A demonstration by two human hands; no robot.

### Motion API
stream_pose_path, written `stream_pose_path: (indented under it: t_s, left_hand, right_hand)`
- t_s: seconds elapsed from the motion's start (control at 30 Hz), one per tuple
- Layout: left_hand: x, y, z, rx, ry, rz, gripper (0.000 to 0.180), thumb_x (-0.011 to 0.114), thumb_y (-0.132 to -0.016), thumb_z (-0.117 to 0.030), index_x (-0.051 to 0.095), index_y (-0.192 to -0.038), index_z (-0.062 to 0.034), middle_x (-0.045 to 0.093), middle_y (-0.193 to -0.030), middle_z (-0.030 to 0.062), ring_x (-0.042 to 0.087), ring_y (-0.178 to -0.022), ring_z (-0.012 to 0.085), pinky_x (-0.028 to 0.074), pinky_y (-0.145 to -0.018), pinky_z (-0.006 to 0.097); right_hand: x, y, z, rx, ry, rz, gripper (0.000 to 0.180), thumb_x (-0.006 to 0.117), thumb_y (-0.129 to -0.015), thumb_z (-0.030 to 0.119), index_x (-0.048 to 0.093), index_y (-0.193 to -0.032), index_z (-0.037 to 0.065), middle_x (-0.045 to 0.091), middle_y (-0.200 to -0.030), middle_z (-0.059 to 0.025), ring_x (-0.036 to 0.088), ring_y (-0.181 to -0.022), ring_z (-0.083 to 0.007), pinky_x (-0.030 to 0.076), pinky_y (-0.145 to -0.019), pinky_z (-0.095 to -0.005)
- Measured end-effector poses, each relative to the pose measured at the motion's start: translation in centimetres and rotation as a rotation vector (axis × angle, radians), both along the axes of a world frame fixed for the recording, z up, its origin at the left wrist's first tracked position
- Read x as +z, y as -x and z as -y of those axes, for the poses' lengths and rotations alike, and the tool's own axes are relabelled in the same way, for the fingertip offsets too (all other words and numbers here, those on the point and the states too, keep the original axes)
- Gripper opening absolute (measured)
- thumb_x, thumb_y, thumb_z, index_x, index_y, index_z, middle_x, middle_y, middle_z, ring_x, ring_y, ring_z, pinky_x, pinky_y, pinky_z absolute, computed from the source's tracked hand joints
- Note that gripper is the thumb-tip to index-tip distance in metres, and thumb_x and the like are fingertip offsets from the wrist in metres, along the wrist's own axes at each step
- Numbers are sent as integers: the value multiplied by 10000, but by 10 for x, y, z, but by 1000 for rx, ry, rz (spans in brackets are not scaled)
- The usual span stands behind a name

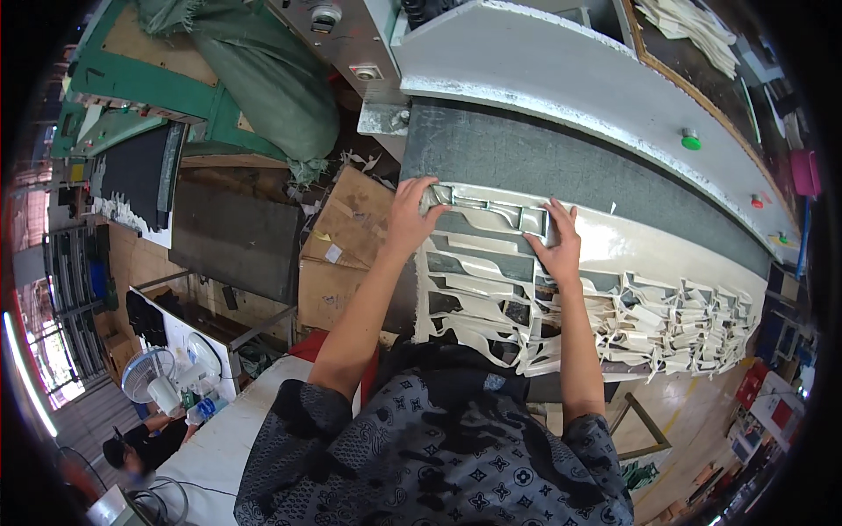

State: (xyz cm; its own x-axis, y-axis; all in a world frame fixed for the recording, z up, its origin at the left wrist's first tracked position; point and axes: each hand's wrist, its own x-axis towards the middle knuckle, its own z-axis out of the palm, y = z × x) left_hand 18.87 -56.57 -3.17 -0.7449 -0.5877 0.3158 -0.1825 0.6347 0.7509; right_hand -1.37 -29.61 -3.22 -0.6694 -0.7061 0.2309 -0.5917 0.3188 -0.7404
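Note:
A long, narrow metal cutting die [488,207] lies on a cream sheet of material [645,245]. My left hand [409,216] grips the die's left end, its fingers bent over the end. At the other end, my right hand [559,246] has its thumb and fingers on either side of the die frame. Below the die, the sheet has long cut-out openings with thin curved strips [478,302] between them. Farther right, the sheet is a tangle of cut remnants [675,324].
The sheet rests on a dark grey pad [526,145] beneath a grey machine beam [561,61] with a green button [691,138]. Cardboard boxes [346,228] stand to the left. A fan [149,377] and another person [132,451] are at the lower left.

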Motion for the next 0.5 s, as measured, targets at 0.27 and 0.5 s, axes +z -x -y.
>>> stream_pose_path:
  t_s: [0.27, 0.5]
  left_hand:
    - [-1, 1, -13, 65, -109, -6, 557, 886, -817, -201, 643, -1299, -63, 669, -1246, 193, 589, -1245, 411, 501, -1042, 468]
    - [-17, -8, -9, 94, -34, -79, 579, 886, -815, -201, 641, -1318, -52, 670, -1238, 191, 615, -1211, 404, 513, -1032, 470]
  right_hand:
    - [1, 0, 0, 8, -17, -22, 643, 925, -744, 156, 667, -1326, 70, 675, -1391, -172, 573, -1400, -363, 194, -1300, -610]
    - [-10, 5, 5, 42, 18, -22, 697, 905, -740, 94, 633, -1379, 46, 632, -1461, -194, 561, -1411, -348, 226, -1308, -533]
